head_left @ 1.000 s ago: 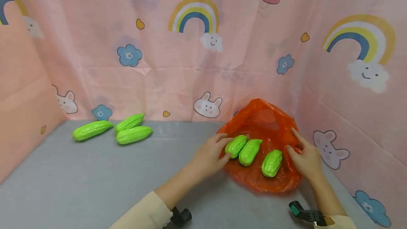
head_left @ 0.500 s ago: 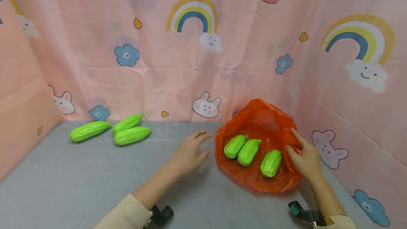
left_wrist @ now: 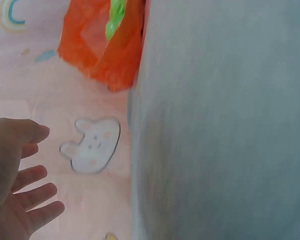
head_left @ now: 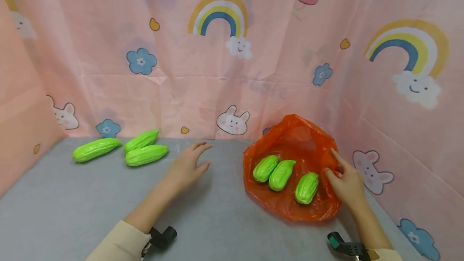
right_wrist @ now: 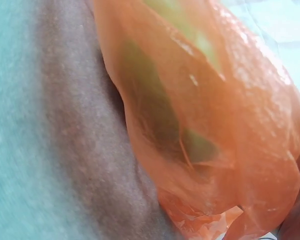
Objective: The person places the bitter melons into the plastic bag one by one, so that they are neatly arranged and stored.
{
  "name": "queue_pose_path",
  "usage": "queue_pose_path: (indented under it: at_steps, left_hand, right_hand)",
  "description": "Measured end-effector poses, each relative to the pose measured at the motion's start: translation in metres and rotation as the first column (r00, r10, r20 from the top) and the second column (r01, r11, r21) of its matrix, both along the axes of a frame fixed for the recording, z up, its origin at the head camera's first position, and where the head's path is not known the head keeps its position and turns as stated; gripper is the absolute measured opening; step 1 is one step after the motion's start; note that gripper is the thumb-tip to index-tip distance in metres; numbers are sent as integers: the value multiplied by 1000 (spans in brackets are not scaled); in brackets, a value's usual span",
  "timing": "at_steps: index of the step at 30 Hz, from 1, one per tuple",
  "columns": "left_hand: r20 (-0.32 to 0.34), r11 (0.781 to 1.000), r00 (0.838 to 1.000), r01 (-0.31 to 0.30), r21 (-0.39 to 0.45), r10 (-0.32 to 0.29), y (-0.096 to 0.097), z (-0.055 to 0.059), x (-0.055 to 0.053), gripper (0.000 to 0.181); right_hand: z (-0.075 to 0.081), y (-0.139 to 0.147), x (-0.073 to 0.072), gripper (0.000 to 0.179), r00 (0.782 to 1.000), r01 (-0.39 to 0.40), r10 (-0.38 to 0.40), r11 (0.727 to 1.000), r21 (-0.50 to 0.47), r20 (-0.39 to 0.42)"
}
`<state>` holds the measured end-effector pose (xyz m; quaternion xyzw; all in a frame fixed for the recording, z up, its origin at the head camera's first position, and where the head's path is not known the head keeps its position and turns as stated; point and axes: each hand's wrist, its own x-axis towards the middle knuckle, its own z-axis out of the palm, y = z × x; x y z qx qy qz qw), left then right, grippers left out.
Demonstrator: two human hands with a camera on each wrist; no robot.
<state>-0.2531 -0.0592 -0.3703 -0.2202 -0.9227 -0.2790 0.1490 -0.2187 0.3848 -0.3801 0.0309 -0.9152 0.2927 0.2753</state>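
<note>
My left hand [head_left: 186,166] is in the air over the table with its fingers loosely extended, holding nothing; the left wrist view also shows its spread fingers [left_wrist: 37,195]. To its left lie three bright green, ridged bitter melons, one alone [head_left: 97,149] and a touching pair, one [head_left: 146,155] in front of the other [head_left: 141,140]. On the right stands a red plastic bag [head_left: 290,210], its mouth spread wide. Inside are three more bitter melons, two side by side [head_left: 282,175] and one apart [head_left: 307,188]. My right hand [head_left: 349,182] holds the bag's right rim between thumb and fingers.
A grey table [head_left: 217,220] spans the front. Pink printed cloth [head_left: 181,92] hangs behind it and along both sides, close to the bag's back and right. Black wrist devices [head_left: 163,237] are strapped to both wrists.
My left hand has drawn away from the melons in the bag and moved left across the table, bare of anything. The right hand stays at the bag's rim.
</note>
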Motion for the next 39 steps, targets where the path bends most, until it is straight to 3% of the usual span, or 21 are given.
queue_pose_path:
  at_steps: [4, 18, 27, 33, 39]
  left_hand:
    - [-43, 998, 998, -53, -43, 51, -16, 1, -6, 51]
    - [1, 974, 974, -226, -6, 226, -81, 6, -16, 53]
    - [-24, 971, 971, -237, 4, 237, -103, 2, -20, 53]
    - [26, 970, 971, -237, 61, 236, -115, -3, -24, 54]
    - [70, 973, 973, -226, 56, 222, -126, -6, -26, 50]
  right_hand:
    - [0, 1, 1, 59, 1000, 0, 0, 1000, -17, 7]
    - [2, 0, 2, 59, 1000, -7, 7, 1000, -23, 6]
    - [1, 2, 2, 59, 1000, 0, 1, 1000, -18, 15]
    - [0, 2, 2, 59, 1000, -3, 3, 1000, -16, 9]
    - [1, 2, 2, 59, 1000, -12, 12, 1000, -27, 9]
